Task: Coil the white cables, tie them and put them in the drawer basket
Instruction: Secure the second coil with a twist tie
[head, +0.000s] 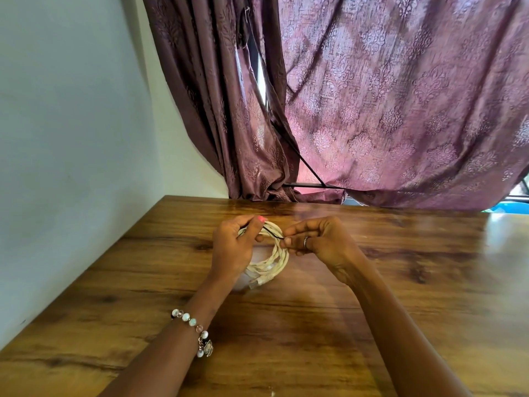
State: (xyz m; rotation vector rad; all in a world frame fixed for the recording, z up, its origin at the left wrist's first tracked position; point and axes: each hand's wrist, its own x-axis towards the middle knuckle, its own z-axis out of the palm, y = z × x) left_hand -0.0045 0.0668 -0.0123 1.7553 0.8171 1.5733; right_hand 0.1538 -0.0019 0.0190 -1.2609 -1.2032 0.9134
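A coiled white cable (273, 263) is held just above the wooden table (400, 282), near its middle. My left hand (233, 247) grips the coil's left side, thumb over the top. My right hand (320, 242) pinches the coil's right side and the end of a thin black tie (273, 234), which runs across the top of the coil between both hands. The cable's plug ends (262, 280) hang at the bottom of the coil. The drawer basket is not in view.
A white wall (71, 138) borders the table on the left. Purple patterned curtains (386, 110) hang behind the table's far edge. A beaded bracelet (191, 325) is on my left wrist.
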